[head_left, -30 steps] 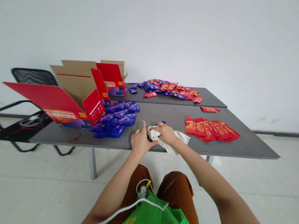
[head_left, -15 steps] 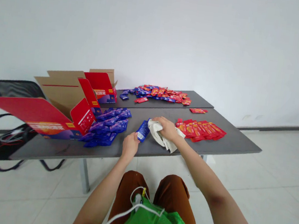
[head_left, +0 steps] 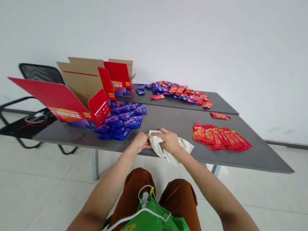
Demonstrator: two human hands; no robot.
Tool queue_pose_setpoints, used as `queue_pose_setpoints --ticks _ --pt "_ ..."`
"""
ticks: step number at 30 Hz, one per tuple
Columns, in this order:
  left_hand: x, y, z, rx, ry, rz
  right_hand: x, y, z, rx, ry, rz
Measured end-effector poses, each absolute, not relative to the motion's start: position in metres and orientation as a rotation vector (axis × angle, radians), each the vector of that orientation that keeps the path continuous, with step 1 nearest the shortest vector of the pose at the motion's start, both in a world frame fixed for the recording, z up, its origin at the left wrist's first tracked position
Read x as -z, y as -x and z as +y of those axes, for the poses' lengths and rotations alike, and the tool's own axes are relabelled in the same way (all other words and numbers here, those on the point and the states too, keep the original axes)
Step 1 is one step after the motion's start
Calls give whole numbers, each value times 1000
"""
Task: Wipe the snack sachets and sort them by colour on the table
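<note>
At the front of the table, my right hand (head_left: 169,141) grips a crumpled white cloth (head_left: 184,145) and presses it down over a blue pouch. Only a sliver of blue shows past the cloth; the rest of that pouch is covered. My left hand (head_left: 140,142) is closed at the cloth's left edge, its fingertips partly hidden, on the near end of the pouch. Left of it lies a stack of blue-purple pouches (head_left: 125,121) in overlapping rows. To the right, red pouches (head_left: 221,138) are fanned out in a row.
Open red cartons (head_left: 70,114) with raised flaps stand along the table's left side. A mixed heap of red and blue pouches (head_left: 182,92) lies at the back. One red pouch (head_left: 220,116) sits apart at right. A black chair (head_left: 41,73) stands left of the grey table (head_left: 261,158).
The cloth now covers the blue pouch that showed between my hands before. My hands have come closer together. The whole view has shifted, with the table appearing more level.
</note>
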State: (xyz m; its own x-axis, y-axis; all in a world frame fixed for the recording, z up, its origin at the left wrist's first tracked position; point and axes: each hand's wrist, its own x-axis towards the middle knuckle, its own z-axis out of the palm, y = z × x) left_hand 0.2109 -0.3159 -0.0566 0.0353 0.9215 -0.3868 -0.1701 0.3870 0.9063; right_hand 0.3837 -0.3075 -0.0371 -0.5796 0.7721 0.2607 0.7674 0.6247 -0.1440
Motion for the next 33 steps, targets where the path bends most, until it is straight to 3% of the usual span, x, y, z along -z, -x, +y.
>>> queue_pose_setpoints --ticks 8,17,26,33 --pt "41 -221 -316 -916 -705 1294 31 -373 -277 67 1656 -2409" --pt "43 -213 -317 -922 -756 1253 48 -383 -309 -226 1075 -2497" --pt "43 -217 -327 -927 -808 1227 29 -385 -276 -63 1725 -2394" --pt "49 -215 -324 -1030 -771 1267 36 -391 -305 -138 1217 -2638"
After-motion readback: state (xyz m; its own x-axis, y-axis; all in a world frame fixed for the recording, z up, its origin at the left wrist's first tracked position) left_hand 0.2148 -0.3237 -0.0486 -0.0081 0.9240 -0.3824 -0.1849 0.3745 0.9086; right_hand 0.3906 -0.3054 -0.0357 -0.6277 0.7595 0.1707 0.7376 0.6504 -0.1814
